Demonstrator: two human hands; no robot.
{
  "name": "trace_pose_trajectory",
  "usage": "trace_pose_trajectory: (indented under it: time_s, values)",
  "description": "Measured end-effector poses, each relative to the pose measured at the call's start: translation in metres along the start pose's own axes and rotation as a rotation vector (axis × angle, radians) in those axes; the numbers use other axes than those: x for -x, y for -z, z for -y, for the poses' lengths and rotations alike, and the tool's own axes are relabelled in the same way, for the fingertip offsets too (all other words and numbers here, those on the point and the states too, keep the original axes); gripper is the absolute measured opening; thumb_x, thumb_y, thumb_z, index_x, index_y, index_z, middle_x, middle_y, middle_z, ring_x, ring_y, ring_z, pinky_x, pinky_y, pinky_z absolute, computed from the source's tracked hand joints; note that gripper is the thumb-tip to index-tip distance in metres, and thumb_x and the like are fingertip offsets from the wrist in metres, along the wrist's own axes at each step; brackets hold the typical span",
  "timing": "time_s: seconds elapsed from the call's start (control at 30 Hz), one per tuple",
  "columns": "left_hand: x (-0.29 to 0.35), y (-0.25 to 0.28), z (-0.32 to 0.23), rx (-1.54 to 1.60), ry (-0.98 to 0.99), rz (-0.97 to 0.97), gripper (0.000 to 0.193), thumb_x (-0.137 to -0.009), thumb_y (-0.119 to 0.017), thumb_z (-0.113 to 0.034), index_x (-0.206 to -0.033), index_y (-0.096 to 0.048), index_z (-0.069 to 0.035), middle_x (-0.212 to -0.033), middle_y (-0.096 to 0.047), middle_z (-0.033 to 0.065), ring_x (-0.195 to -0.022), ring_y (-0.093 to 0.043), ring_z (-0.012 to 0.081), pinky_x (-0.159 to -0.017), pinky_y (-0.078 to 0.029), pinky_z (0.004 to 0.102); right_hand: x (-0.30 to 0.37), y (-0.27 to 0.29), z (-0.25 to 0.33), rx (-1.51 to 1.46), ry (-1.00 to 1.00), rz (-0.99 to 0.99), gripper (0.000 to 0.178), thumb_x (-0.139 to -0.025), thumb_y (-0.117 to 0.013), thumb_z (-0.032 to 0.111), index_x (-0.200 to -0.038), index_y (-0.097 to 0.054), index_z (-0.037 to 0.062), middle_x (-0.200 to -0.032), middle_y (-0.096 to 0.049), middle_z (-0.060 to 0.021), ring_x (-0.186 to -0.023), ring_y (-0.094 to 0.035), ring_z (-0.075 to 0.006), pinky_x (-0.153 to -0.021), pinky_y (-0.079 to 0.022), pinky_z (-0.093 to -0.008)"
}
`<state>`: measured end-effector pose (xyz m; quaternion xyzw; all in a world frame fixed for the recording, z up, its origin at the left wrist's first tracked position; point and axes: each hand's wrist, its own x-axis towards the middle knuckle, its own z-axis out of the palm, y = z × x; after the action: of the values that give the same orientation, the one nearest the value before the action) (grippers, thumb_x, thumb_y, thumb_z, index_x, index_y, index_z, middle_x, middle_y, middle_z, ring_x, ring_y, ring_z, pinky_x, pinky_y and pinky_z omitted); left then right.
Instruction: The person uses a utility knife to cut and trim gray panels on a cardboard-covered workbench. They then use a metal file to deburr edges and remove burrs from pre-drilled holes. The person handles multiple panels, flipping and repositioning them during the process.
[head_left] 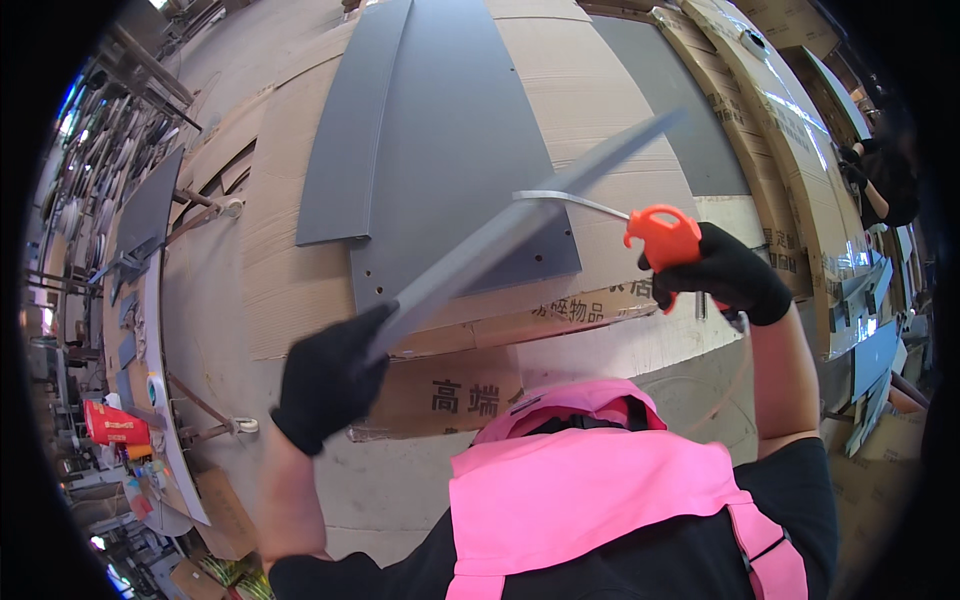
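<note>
My left hand [335, 375], in a black glove, is closed around the near end of a long narrow grey panel [470, 245]. The strip slants up and away to the right, raised over the cardboard. In its black glove, my right hand [735, 275] grips an orange air blow gun [665, 240]. The gun's thin bent metal nozzle [570, 197] reaches left across the strip; I cannot tell whether it touches. A thin hose hangs below the gun. Beneath, a wide grey panel [460, 130] with small holes lies on cardboard, with a narrower grey panel [350, 150] on its left part.
Flattened cardboard [280, 190] covers the work surface. Long cardboard packages [770, 130] stand along the right. A side table [170, 390] with a red container [115, 423] is at the left. Another person's gloved hand [852, 165] shows at the far right.
</note>
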<state>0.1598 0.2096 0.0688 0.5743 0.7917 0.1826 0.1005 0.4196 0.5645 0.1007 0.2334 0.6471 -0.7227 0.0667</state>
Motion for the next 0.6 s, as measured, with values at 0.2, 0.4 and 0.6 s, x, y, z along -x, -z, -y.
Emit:
trace_pose_trajectory:
  time_s: [0.2, 0.4, 0.6]
  values:
    - [-0.063, 0.026, 0.061, 0.599, 0.169, 0.231, 0.051, -0.086, -0.067, -0.019, -0.132, -0.053, 0.000, -0.106, -0.068, 0.0105, -0.093, -0.063, 0.0148, -0.085, -0.049, 0.0303, -0.015, -0.007, -0.026, -0.069, 0.086, -0.112, 0.021, -0.082, -0.065, 0.002, -0.101, -0.058, -0.0042, -0.077, -0.060, -0.0051, -0.065, -0.061, -0.0146, -0.062, -0.049, -0.0278]
    - [-0.079, -0.070, 0.106, 0.871, 0.604, 0.353, 0.049, -0.092, -0.063, -0.024, -0.134, -0.052, 0.000, -0.096, -0.068, 0.0092, -0.084, -0.058, 0.0090, -0.078, -0.047, 0.0250, -0.028, 0.005, -0.051, 0.813, 0.091, -0.347, 0.026, -0.079, -0.072, 0.014, -0.097, -0.060, -0.0003, -0.076, -0.064, -0.0152, -0.070, -0.063, -0.0291, -0.068, -0.050, -0.0365]
    - [-0.067, -0.125, 0.113, 0.090, 0.483, 0.103, 0.047, -0.095, -0.051, -0.044, -0.134, -0.055, -0.018, -0.088, -0.070, 0.0120, -0.081, -0.067, 0.0278, -0.072, -0.051, 0.0381, -0.020, 0.016, -0.037, 0.721, -0.067, -0.051, 0.031, -0.077, -0.073, 0.019, -0.097, -0.061, -0.0018, -0.077, -0.064, -0.0183, -0.072, -0.062, -0.0324, -0.071, -0.050, -0.0392]
